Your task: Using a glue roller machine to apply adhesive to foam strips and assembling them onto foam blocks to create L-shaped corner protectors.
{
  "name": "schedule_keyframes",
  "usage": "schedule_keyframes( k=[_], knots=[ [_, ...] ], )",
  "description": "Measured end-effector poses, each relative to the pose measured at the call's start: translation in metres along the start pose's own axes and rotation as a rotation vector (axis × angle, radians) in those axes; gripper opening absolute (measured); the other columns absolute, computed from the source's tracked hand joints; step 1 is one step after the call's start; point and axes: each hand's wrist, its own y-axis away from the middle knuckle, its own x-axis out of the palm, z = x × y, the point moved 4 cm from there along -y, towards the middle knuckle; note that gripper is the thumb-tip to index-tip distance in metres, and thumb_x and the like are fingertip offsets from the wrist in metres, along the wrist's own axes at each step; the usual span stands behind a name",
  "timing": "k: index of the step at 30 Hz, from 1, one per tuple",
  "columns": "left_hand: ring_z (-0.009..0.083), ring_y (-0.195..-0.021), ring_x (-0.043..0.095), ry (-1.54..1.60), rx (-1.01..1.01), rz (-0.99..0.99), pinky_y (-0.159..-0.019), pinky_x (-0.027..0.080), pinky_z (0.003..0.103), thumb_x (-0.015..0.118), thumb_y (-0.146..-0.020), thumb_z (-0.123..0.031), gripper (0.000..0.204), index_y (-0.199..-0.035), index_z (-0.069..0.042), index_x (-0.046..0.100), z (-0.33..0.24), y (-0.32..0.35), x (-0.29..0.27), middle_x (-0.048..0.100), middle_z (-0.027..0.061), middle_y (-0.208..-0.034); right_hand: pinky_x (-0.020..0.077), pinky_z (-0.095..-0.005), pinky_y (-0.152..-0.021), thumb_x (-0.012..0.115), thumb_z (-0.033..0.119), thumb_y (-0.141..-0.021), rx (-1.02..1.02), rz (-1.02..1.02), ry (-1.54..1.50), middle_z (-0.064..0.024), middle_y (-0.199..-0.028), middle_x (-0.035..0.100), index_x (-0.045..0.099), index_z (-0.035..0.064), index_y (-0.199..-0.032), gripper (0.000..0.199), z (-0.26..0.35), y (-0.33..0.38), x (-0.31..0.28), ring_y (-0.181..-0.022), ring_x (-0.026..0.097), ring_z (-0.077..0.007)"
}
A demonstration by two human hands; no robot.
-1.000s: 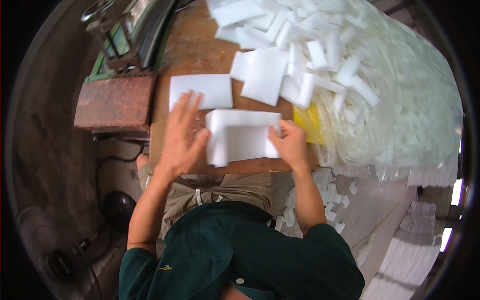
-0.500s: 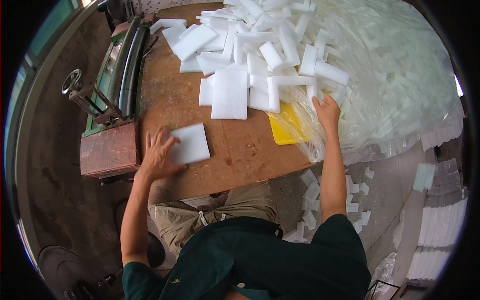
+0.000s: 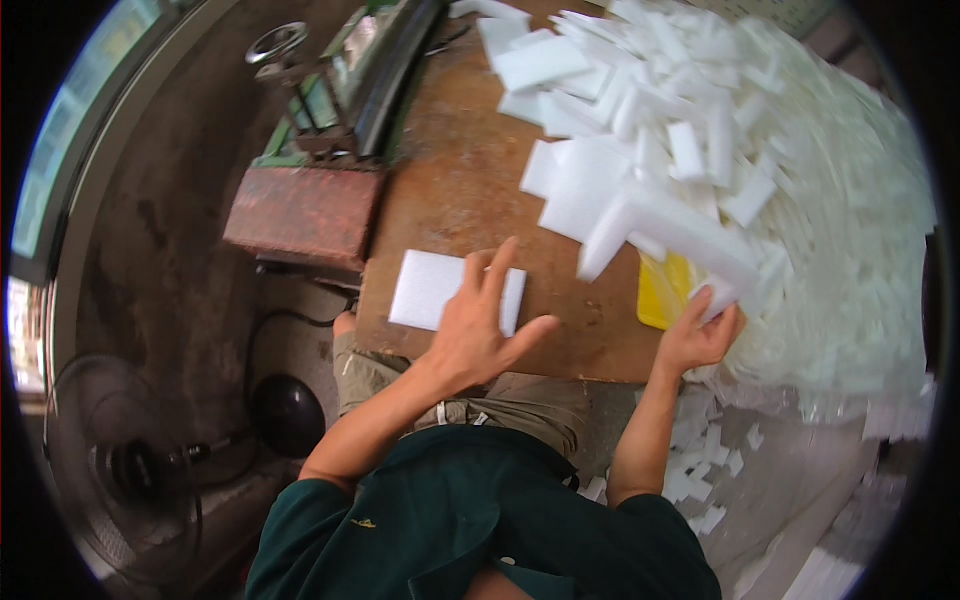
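My left hand [image 3: 478,325] is open, fingers spread, over the right part of a flat white foam sheet [image 3: 425,290] near the table's front edge. Whether it touches the sheet I cannot tell. In my right hand [image 3: 702,335] the thumb and fingers pinch one end of a U-shaped white foam piece [image 3: 690,235], tilted and lifted off the table. Its other arm points left and toward me, slightly blurred. Below it, partly covered, lies a yellow flat thing [image 3: 662,290]. Behind stands a heap of white foam pieces [image 3: 600,85], flat and angled.
On the left of the brown table [image 3: 440,170] is a roller machine with a handwheel [image 3: 277,43] and a red block-like end [image 3: 303,215]. A large clear plastic bag [image 3: 850,270] of foam pieces bulges at the right. A fan [image 3: 130,465] stands lower left; foam scraps [image 3: 700,465] litter the floor.
My right hand has taken hold of the U-shaped foam piece and lifted it off the heap. My left hand has moved right across the flat sheet. The whole view has turned and shifted.
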Motion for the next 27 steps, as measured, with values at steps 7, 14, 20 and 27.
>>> schedule_keyframes(
  k=[7,14,20,27],
  knots=[
    [0.0429,-0.087,0.062,-0.373,-0.029,-0.479,-0.070,0.054,0.050,0.074,-0.086,-0.016,0.060,-0.138,-0.003,0.046,0.044,0.003,-0.072,0.052,0.0218,-0.110,0.0472,-0.0367,-0.065,0.073,0.018,-0.089,0.053,0.741,-0.353,-0.0146,-0.090,0.059,0.064,-0.0053,-0.103,0.029,0.122,0.065,0.064,-0.073,0.056,-0.0267],
    [0.0271,-0.084,0.067,-0.527,-0.238,-0.814,-0.074,0.052,0.040,0.070,-0.092,-0.021,0.037,-0.120,0.000,0.058,0.138,-0.001,-0.277,0.068,0.0200,-0.096,0.0500,-0.0306,-0.066,0.055,0.035,-0.103,-0.035,1.237,-0.693,-0.0122,-0.092,0.064,0.067,-0.0027,-0.121,0.044,0.155,0.086,0.118,-0.078,0.062,-0.0205],
    [0.0349,-0.095,0.070,-0.667,-0.462,-0.614,-0.083,0.054,0.044,0.069,-0.086,-0.032,0.042,-0.112,0.000,0.066,0.261,-0.070,-0.405,0.071,0.0224,-0.103,0.0532,-0.0322,-0.064,0.064,0.024,-0.098,-0.024,1.409,-0.664,-0.0145,-0.091,0.065,0.068,-0.0031,-0.116,0.033,0.147,0.097,0.141,-0.074,0.064,-0.0236],
    [0.0354,-0.107,0.068,-0.659,-0.479,-0.332,-0.091,0.053,0.043,0.070,-0.083,-0.036,0.048,-0.120,-0.006,0.069,0.324,-0.176,-0.379,0.071,0.0203,-0.114,0.0474,-0.0277,-0.059,0.067,0.017,-0.096,0.054,1.457,-0.481,-0.0101,-0.082,0.063,0.069,-0.0030,-0.112,0.025,0.137,0.087,0.203,-0.066,0.058,-0.0149]
  ],
)
